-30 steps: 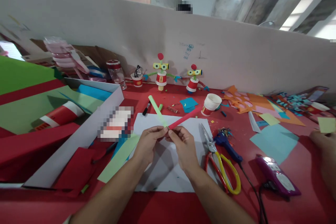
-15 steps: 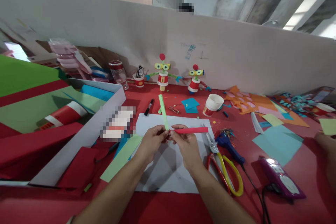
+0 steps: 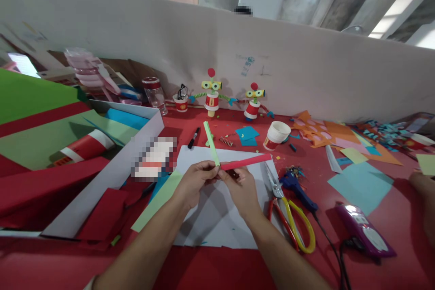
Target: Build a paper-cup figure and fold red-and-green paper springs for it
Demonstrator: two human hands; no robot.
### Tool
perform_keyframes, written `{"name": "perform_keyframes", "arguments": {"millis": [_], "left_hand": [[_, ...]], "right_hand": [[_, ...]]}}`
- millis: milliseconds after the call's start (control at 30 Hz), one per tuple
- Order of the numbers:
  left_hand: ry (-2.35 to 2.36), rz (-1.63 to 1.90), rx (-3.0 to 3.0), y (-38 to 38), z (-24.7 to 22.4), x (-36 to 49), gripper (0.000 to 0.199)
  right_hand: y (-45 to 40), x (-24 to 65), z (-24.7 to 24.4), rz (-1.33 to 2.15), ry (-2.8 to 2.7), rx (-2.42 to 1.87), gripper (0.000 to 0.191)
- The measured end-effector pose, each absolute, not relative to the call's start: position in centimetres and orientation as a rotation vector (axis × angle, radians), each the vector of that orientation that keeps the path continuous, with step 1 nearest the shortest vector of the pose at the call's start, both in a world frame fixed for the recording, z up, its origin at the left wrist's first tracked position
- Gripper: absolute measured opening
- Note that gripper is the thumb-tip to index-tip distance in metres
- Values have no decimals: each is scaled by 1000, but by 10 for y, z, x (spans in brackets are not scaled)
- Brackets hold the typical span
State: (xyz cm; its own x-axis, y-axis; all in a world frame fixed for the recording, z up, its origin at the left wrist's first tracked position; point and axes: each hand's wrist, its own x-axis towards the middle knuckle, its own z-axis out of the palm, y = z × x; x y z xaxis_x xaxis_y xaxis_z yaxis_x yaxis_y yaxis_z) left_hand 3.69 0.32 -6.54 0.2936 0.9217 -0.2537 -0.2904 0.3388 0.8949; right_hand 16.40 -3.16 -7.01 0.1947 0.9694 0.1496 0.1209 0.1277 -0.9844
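Over a white sheet, a light green paper strip and a red paper strip meet at one end between my fingertips. The green one points away from me, the red one to the right. My left hand is closed on the joined end from the green strip's side. Thumb and fingers of my right hand pinch the same end beside the red strip. Pliers with red handles and scissors with yellow handles lie right of my right hand.
An open box of coloured paper stands left. Two cup figures are by the wall, with a white cup nearer. A blue glue gun and purple device lie right. Another person's hand shows at the right edge.
The red strip's free end has swung up and away from me, and the green strip leans slightly more to the left. Both hands still hold the joined end.
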Motion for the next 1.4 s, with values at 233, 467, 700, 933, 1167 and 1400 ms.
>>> {"name": "perform_keyframes", "arguments": {"millis": [233,467,700,933,1167,1400], "left_hand": [[947,1006,791,2,-64,40,22],[883,1035,824,-2,-61,41,23],[874,1078,728,-6,-61,46,19],[897,1073,648,1,-63,42,17],[865,933,656,4,-58,38,12],[858,933,635,5,-57,36,10]], "right_hand": [[-32,155,-72,1100,-914,-1110,17],[-30,153,-70,1224,-673,-1027,14],[-33,148,-68,1192,-674,-1012,16],[-32,158,-76,1054,-982,-1097,21],[-29,167,-69,987,-1083,-1152,13],[-27,169,-69,1051,-1125,-1135,9]]}}
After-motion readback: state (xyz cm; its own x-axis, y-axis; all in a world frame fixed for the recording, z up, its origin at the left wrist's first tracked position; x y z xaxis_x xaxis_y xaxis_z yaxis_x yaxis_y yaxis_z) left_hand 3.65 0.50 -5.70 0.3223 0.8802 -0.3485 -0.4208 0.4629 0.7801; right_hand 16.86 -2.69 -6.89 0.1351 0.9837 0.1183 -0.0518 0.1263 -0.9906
